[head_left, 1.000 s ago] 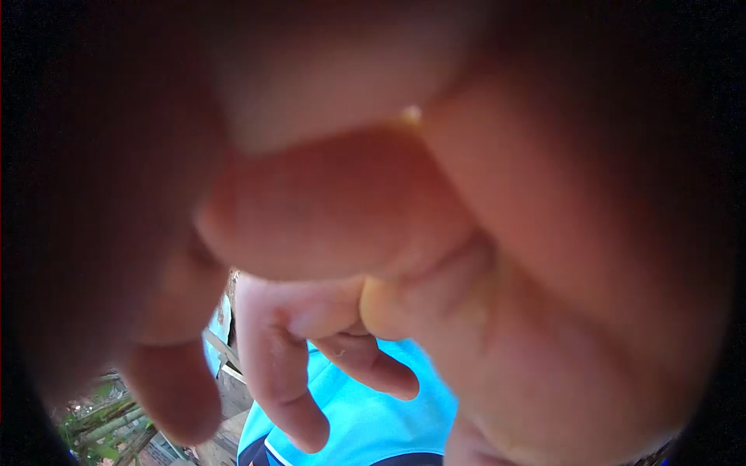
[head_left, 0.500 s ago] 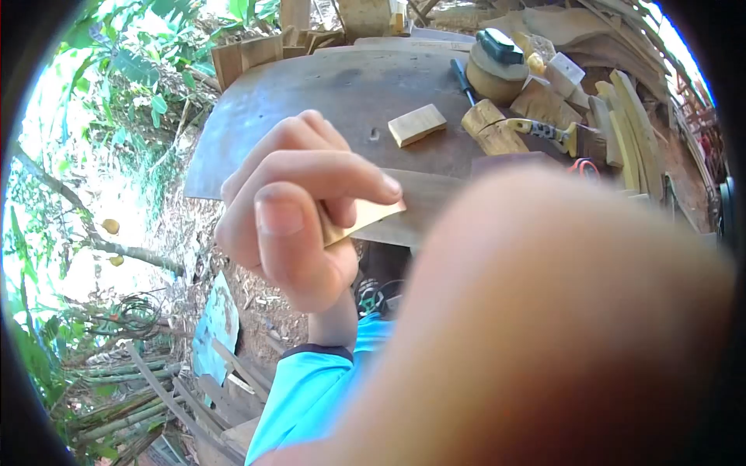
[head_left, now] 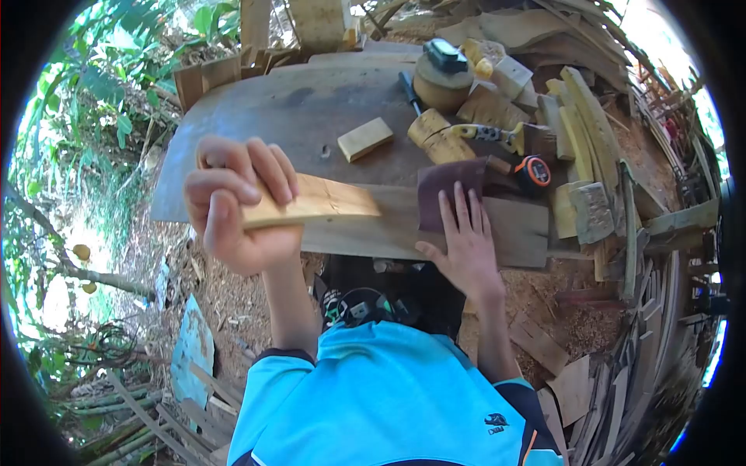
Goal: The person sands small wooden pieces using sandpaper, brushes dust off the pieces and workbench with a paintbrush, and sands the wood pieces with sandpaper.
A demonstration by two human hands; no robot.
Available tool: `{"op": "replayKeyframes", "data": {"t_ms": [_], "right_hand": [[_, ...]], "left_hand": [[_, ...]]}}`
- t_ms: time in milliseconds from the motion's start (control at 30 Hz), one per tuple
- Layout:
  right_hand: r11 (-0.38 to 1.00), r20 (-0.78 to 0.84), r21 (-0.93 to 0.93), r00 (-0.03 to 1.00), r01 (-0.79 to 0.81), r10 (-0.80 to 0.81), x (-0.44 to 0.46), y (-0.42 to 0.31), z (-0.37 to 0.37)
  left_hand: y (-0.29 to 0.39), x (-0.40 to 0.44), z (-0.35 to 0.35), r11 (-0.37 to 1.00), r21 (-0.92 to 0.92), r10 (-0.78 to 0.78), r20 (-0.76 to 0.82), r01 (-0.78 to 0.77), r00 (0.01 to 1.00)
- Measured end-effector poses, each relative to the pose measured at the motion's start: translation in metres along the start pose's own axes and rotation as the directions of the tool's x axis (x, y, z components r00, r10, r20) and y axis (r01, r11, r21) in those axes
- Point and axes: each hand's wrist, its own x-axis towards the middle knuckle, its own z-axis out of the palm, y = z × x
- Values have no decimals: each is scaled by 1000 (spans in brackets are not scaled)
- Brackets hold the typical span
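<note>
My left hand (head_left: 245,198) is raised above the near left of the table, fingers wrapped round one end of a short pale wooden piece (head_left: 326,197). The free end of that piece points right. My right hand (head_left: 470,245) lies flat, fingers stretched out, on a dark brown sheet that looks like sandpaper (head_left: 451,182). The sheet rests over a long flat board (head_left: 517,229) along the table's near edge. Beyond my hands, a small wooden block (head_left: 365,140) sits on the table (head_left: 256,109).
Right of the sheet is an orange and black tape measure (head_left: 533,172). Behind it lie a yellow-and-black-handled tool (head_left: 488,133), a cut log piece (head_left: 432,133) and a round stump (head_left: 441,84) with a dark object on top. Wood offcuts (head_left: 590,140) line the right side.
My right arm, blurred close to the camera before, has come down, and its hand now rests on the sheet. The left hand's wooden piece has turned and shows its broad face.
</note>
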Motion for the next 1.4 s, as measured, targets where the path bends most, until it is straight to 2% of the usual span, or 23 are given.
{"op": "replayKeyframes", "data": {"t_ms": [33, 67, 133, 233, 333, 433, 467, 533, 600, 700, 833, 900, 967, 1000, 1033, 1100, 1167, 1200, 1233, 1267, 1300, 1367, 1400], "right_hand": [[999, 34, -53, 999, -4, 6, -6, 1, 2], [999, 71, -19, 996, -49, 50, -8, -1, -3], [986, 159, 61, 977, -154, 143, -11, -10, -11], [999, 66, 16, 997, -52, 51, -11, -4, -6], [953, -73, 301, 995, -40, 65, -12, 11, 8], [581, -35, 795, 943, -174, 331, -3, -15, -11], [514, -76, 855, 964, -68, 254, 3, -27, -7], [448, -127, 882, 989, 149, -78, 21, -59, -20], [463, -204, 843, 959, 274, -197, 36, -95, -36], [406, -244, 841, 921, 357, -305, 54, -88, -46], [504, -99, 848, 983, 163, -151, 10, -63, -1], [426, -100, 903, 992, 58, 78, -12, -51, 3], [268, 2, 956, 912, -123, 410, -26, -37, -6], [-30, -59, 997, 909, 78, 414, -22, -28, -7], [-320, -115, 907, 893, 273, 435, -12, -18, -7], [-503, -160, 835, 973, 223, 164, 14, 13, -2], [-138, -126, 980, 983, 144, 133, 32, -9, -18], [224, -181, 964, 971, 144, 154, 41, -35, -21], [557, -236, 824, 956, 102, 173, 50, -61, -24], [743, -335, 642, 941, 188, 51, 54, -71, -11], [528, -253, 837, 958, 147, 135, 45, -81, 4], [751, -231, 656, 967, 75, 105, 34, -88, 2], [700, -286, 696, 956, 161, 65, 39, -89, -2]], "left_hand": [[-2, 0, 0, 992, -129, -5, 9, 6, 1000], [0, -2, 6, 996, -32, -86, -41, 85, 995], [-6, -5, 7, 991, -55, -122, 3, 122, 993], [-5, -6, 7, 980, -62, -188, 61, 191, 980], [-1, -8, 6, 962, -118, -236, 89, 245, 968], [-5, -9, 9, 983, -90, -157, 25, 158, 987], [-7, -12, 6, 980, -121, -159, 26, 161, 987], [-9, -12, 18, 995, 94, -47, 30, 44, 998], [-11, -20, 31, 971, 238, 17, 59, -30, 998], [-13, -23, 45, 917, 392, 113, -63, -80, 992], [-16, -15, 20, 935, 332, 81, 138, -123, 987], [-18, -11, 16, 967, 241, 41, 159, -79, 986], [-18, -9, 13, 991, 133, -27, 226, -4, 974], [-18, -10, 13, 994, 106, -41, 218, 18, 975], [-20, -10, 14, 996, 79, -55, 208, 39, 977], [-20, -10, 16, 996, 72, -57, 209, 43, 976], [-21, -10, 22, 994, 108, -38, 233, 13, 972], [-21, -11, 29, 992, 126, -36, 226, 8, 973], [-20, -12, 38, 990, 143, -35, 218, 3, 975], [-17, -12, 42, 987, 163, -32, 208, -2, 978], [-16, -12, 41, 981, 191, -26, 211, -15, 977], [-14, -12, 36, 967, 251, -6, 215, -49, 977], [-10, -14, 40, 955, 297, -30, 153, -17, 988]]}}
